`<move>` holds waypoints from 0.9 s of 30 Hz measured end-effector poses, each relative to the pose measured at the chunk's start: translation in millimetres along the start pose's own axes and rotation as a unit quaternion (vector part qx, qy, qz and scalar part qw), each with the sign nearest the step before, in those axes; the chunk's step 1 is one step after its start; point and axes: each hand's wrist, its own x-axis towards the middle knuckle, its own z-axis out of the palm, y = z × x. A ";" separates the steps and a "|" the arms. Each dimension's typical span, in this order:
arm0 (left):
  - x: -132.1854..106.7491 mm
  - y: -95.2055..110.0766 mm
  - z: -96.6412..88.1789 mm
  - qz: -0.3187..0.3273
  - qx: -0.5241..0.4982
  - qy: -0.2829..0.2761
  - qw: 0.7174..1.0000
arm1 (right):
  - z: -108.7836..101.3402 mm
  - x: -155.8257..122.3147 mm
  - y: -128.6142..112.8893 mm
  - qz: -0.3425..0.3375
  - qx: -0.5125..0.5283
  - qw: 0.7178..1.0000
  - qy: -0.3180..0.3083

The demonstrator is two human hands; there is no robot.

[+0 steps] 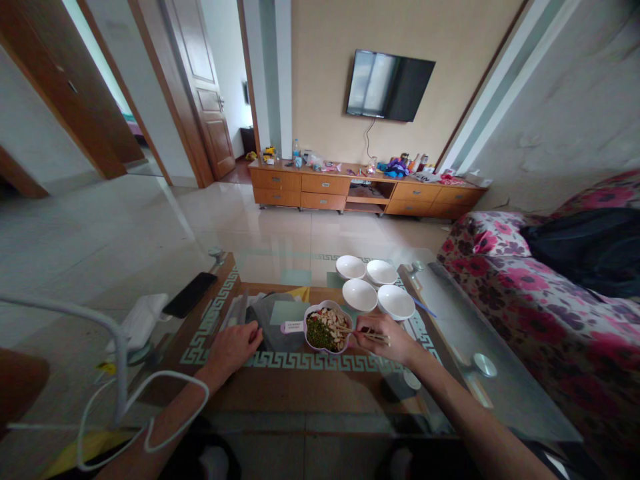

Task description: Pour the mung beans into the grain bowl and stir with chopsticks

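- Pale wooden chopsticks (347, 331) lie nearly level, their long axis running left to right, tips pointing left into the food and back ends showing past your fingers.
- The flower-shaped bowl (306, 327) has a lilac rim and holds pale chopped pieces beside a dark green heap; the tips sit among the pale pieces.
- Your right hand (387, 340) reaches in from the lower right, its grip narrow and closed on the chopsticks.
- Your left hand (233, 350) is on the bowl's other side, fingers loosely curled against a dark plastic wrap (263, 327); you cannot tell whether it holds anything.
- Four white bowls (360, 295) stand clustered just beyond the flower-shaped bowl.
- A glass-topped counter (440, 313) with a key-pattern border carries these; a black phone (193, 295) lies near its left edge.
- A floral sofa (525, 320) runs along the right, and a wooden cabinet (345, 190) stands across the room under a wall-mounted TV (390, 85).
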 end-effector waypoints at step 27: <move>-0.7 0.7 -1.0 0.007 0.001 0.003 1.000 | -39.0 -3.1 43.0 0.109 -0.020 0.976 0.185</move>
